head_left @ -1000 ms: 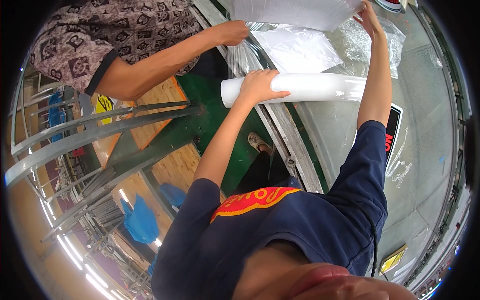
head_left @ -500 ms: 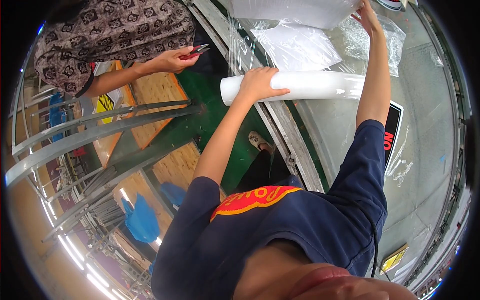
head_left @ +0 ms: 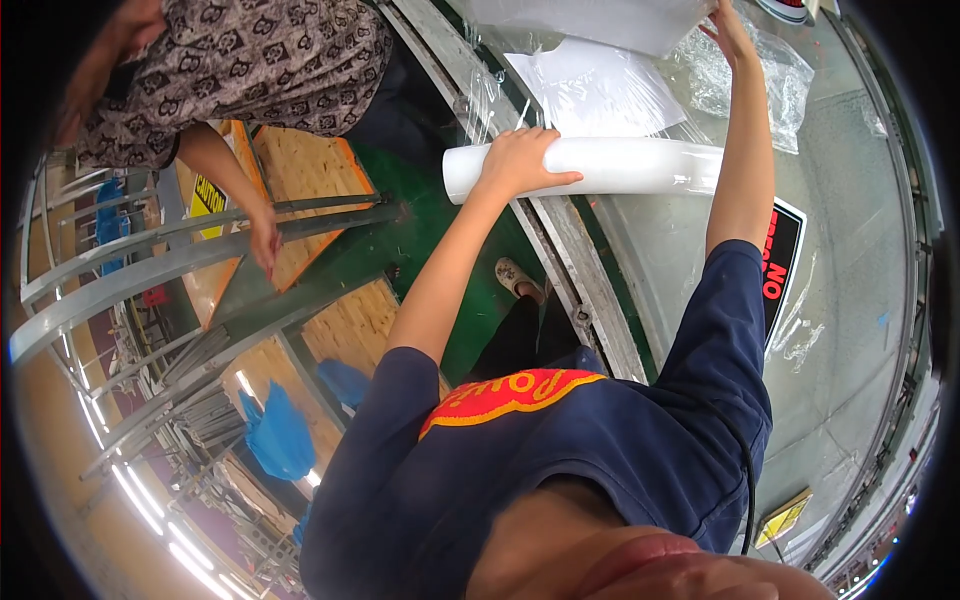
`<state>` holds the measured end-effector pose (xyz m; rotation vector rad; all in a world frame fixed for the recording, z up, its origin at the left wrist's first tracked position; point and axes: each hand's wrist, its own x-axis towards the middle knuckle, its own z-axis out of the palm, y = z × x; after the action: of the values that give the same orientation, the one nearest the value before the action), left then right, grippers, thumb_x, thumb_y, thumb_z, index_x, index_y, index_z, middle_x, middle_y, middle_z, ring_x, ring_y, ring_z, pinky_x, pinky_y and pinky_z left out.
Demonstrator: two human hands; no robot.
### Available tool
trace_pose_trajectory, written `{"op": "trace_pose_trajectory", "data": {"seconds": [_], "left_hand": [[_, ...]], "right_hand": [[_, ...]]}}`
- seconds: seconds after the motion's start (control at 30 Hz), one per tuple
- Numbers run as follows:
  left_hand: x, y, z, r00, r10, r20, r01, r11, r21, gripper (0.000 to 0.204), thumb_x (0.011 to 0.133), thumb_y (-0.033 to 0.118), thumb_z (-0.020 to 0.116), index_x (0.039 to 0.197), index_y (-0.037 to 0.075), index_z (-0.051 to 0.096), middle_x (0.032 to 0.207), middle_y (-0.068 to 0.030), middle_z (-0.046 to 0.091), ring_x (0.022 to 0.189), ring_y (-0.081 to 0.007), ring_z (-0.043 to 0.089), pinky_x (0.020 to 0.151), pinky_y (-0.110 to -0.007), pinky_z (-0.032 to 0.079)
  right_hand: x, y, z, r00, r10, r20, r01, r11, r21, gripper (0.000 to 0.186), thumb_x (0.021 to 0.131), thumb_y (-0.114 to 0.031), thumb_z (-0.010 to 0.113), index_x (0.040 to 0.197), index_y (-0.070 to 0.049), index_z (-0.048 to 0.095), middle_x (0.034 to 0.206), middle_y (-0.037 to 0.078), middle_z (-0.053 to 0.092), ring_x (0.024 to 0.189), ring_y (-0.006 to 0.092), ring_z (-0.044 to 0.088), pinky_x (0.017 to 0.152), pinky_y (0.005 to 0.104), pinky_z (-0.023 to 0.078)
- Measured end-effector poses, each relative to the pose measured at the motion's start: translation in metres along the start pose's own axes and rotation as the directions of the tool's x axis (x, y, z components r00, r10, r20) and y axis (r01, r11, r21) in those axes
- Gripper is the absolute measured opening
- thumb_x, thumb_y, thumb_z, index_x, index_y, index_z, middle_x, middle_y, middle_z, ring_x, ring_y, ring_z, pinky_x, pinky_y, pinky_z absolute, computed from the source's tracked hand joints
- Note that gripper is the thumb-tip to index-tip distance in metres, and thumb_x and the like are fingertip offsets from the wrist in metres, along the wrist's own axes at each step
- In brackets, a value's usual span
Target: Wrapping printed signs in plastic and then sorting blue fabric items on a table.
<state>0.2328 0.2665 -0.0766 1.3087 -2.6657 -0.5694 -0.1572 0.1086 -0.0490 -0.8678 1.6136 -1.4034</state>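
My left hand [head_left: 518, 163] is wrapped over the left part of a thick white roll of plastic film [head_left: 630, 166], thumb stretched along it. The roll lies across the table edge, its left end jutting out past the rail. Higher up, my right hand [head_left: 728, 38] has its bent fingers at the right edge of a white sheet [head_left: 600, 18] under clear film. Another white sheet [head_left: 595, 88], also under clear film, lies between it and the roll. My right forearm hides the roll's right end.
Crumpled clear plastic [head_left: 765, 85] and a black, red and white sign [head_left: 785, 265] lie on the table [head_left: 850, 230]. A co-worker [head_left: 270, 65] stands at the far left, near curved metal rails [head_left: 180, 265] and wooden boards [head_left: 310, 175]. Blue bags [head_left: 278, 435] hang lower left.
The co-worker's hand, which held red-handled cutters, has dropped down and left; the cutters are no longer visible. The clear film by the rail has sunk lower. My hands stay almost in place.
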Motion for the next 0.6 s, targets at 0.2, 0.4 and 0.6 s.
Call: {"op": "trace_pose_trajectory", "data": {"seconds": [0.2,0.4,0.6], "left_hand": [[-0.003,0.002,-0.003,1.0,-0.018,-0.001,0.018,1.0,0.005,0.072,0.066,0.067,0.061,0.108,0.009,0.062,0.102,-0.0094,0.065,0.096,-0.027,0.061,0.085,-0.039,0.046],[-0.004,0.001,0.001,0.999,0.003,-0.04,-0.003,1.0,0.004,0.073,0.066,0.067,0.062,0.109,0.009,0.062,0.101,-0.0092,0.064,0.097,-0.0265,0.061,0.087,-0.039,0.045],[-0.006,-0.002,0.001,0.999,-0.024,-0.032,0.025,0.999,0.023,0.073,0.065,0.067,0.062,0.11,0.009,0.062,0.101,-0.0091,0.064,0.098,-0.026,0.06,0.088,-0.04,0.043]], "right_hand": [[0.009,0.014,0.014,0.998,-0.024,0.06,0.026,0.999,-0.034,0.079,0.081,-0.066,0.047,0.139,-0.014,0.036,0.14,0.011,0.038,0.131,0.0296,0.033,0.098,0.0524,0.034],[0.018,0.018,0.026,0.998,-0.054,0.031,0.057,0.994,-0.092,0.082,0.081,-0.071,0.041,0.142,-0.016,0.033,0.145,0.011,0.033,0.134,0.03,0.027,0.1,0.0538,0.03],[0.01,0.012,0.043,0.999,-0.034,0.023,0.036,0.996,-0.083,0.085,0.08,-0.073,0.039,0.144,-0.018,0.028,0.147,0.009,0.029,0.134,0.0301,0.025,0.1,0.0544,0.029]]}}
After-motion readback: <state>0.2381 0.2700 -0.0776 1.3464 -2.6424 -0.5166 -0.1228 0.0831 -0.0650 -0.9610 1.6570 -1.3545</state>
